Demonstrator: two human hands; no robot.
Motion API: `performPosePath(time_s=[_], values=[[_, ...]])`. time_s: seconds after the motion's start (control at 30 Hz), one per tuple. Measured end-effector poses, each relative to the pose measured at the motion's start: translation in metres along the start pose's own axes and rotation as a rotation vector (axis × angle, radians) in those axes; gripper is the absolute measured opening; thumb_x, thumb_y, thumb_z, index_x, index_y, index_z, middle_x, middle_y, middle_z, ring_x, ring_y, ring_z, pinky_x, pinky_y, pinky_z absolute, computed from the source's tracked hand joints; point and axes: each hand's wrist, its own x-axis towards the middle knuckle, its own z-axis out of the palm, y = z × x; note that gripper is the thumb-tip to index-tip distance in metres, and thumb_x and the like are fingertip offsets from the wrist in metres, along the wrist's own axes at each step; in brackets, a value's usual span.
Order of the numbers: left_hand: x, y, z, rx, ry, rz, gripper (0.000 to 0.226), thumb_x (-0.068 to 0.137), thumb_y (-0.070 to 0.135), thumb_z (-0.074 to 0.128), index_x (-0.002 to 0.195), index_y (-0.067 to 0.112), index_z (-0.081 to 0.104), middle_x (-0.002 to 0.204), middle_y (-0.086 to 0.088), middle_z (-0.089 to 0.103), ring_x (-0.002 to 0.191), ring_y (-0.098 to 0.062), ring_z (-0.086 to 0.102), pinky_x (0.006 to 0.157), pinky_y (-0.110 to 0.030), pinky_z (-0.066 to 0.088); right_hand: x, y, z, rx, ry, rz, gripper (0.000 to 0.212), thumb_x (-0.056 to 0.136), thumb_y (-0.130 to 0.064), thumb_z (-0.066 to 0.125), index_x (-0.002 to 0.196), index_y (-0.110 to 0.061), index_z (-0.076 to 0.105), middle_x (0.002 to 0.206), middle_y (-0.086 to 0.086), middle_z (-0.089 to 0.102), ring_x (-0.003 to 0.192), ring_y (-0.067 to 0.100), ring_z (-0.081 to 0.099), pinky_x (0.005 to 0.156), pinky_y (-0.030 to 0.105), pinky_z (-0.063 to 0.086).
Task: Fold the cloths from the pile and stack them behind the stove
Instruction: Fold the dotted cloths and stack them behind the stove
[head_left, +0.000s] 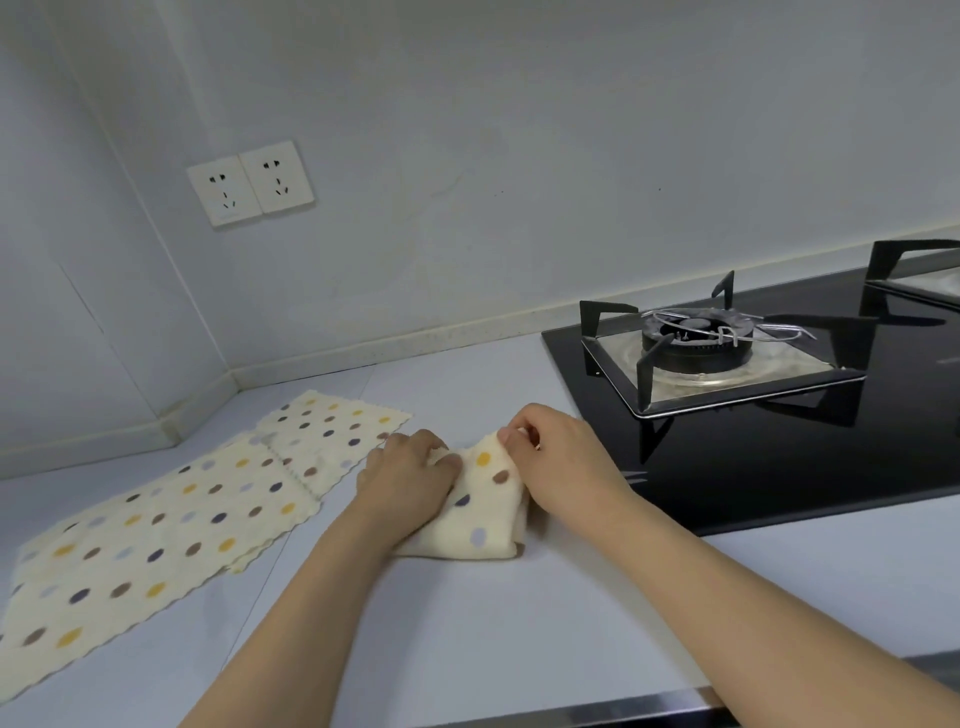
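A cream cloth with coloured dots (480, 512) lies folded small on the grey counter (467, 623), just left of the stove. My left hand (408, 480) presses on its left side, fingers curled over the fabric. My right hand (558, 457) pinches the cloth's top right corner between thumb and fingers. To the left lies the pile of flat dotted cloths (156, 530), spread out and overlapping, with one smaller cloth (332, 431) laid on its far end. The black glass gas stove (779, 415) sits at the right.
A burner with a black pan support (696, 343) stands on the stove; a second support (914, 270) shows at the far right. Two wall sockets (249, 182) sit above the counter's back left corner. A pale upstand (415, 343) runs along the wall behind the counter.
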Motion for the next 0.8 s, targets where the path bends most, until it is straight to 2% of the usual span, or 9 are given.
performPosePath(time_s=[0.07,0.13,0.2,0.23,0.33,0.47,0.57,0.7,0.8], values=[[-0.003,0.0,-0.004,-0.262,-0.003,-0.035,0.01,0.086,0.043,0.05,0.088,0.036,0.056,0.105,0.001,0.061,0.102,-0.022,0.055,0.095,-0.041,0.044,0.003,-0.002,-0.001,0.124,0.032,0.037,0.017,0.094,-0.03,0.055,0.085,-0.018,0.063,0.078,-0.011,0.059,0.078,0.012,0.055,0.065,0.022,0.041],[-0.008,0.0,-0.009,-0.552,0.02,-0.03,0.008,0.09,0.035,0.054,0.091,0.029,0.059,0.096,-0.001,0.065,0.08,-0.017,0.059,0.076,-0.033,0.049,0.007,-0.005,0.0,0.262,0.074,0.083,0.014,0.093,-0.025,0.057,0.087,-0.016,0.065,0.08,-0.01,0.061,0.074,0.008,0.058,0.061,0.016,0.04],[-0.01,0.001,-0.014,-0.787,0.057,-0.015,0.004,0.09,0.028,0.059,0.092,0.027,0.062,0.09,-0.002,0.065,0.071,-0.018,0.06,0.068,-0.034,0.049,0.01,-0.008,0.001,0.479,0.103,0.157,0.01,0.094,-0.021,0.057,0.092,-0.015,0.064,0.084,-0.003,0.062,0.061,0.002,0.061,0.057,0.014,0.042],[-0.011,0.002,-0.016,-0.904,0.073,-0.005,0.005,0.09,0.025,0.06,0.092,0.028,0.064,0.09,-0.003,0.065,0.071,-0.019,0.062,0.067,-0.037,0.051,0.012,-0.011,0.002,0.596,0.086,0.224,0.009,0.094,-0.024,0.057,0.098,-0.017,0.062,0.086,-0.001,0.062,0.059,0.002,0.062,0.06,0.016,0.046],[-0.015,0.008,-0.02,-1.134,0.074,0.029,0.011,0.094,0.018,0.06,0.099,0.025,0.066,0.082,-0.002,0.068,0.069,-0.022,0.066,0.065,-0.039,0.055,0.013,-0.011,0.008,0.778,-0.072,0.449,0.028,0.091,-0.046,0.056,0.109,-0.025,0.054,0.089,-0.003,0.062,0.084,0.019,0.066,0.08,0.038,0.054],[-0.016,0.015,-0.018,-1.142,0.081,0.058,0.011,0.095,0.018,0.059,0.103,0.023,0.064,0.078,0.002,0.068,0.067,-0.019,0.066,0.06,-0.035,0.056,0.012,-0.014,0.013,0.652,-0.049,0.39,0.028,0.098,-0.043,0.044,0.102,-0.019,0.056,0.095,0.001,0.064,0.087,0.022,0.063,0.075,0.037,0.052],[-0.014,0.018,-0.009,-1.114,0.067,-0.023,0.014,0.095,0.026,0.06,0.107,0.02,0.064,0.094,-0.005,0.073,0.079,-0.025,0.071,0.072,-0.045,0.059,0.011,-0.014,0.012,0.484,0.104,0.233,0.027,0.101,-0.037,0.039,0.099,-0.013,0.052,0.093,0.001,0.061,0.088,0.022,0.061,0.077,0.036,0.051],[-0.014,0.019,-0.004,-1.066,-0.02,-0.148,0.032,0.095,0.038,0.058,0.106,0.01,0.065,0.095,-0.009,0.075,0.087,-0.03,0.072,0.081,-0.048,0.058,0.006,-0.016,0.007,0.369,0.161,0.077,0.029,0.102,-0.036,0.038,0.094,-0.011,0.048,0.081,-0.008,0.055,0.051,0.005,0.059,0.061,0.03,0.045],[-0.014,0.023,0.001,-0.96,0.074,-0.096,0.025,0.095,0.04,0.055,0.098,0.016,0.06,0.099,-0.006,0.071,0.087,-0.024,0.07,0.078,-0.043,0.059,0.003,-0.017,0.007,0.374,0.147,0.081,0.031,0.102,-0.042,0.035,0.093,-0.014,0.046,0.084,-0.008,0.056,0.043,0.005,0.058,0.062,0.034,0.048]])
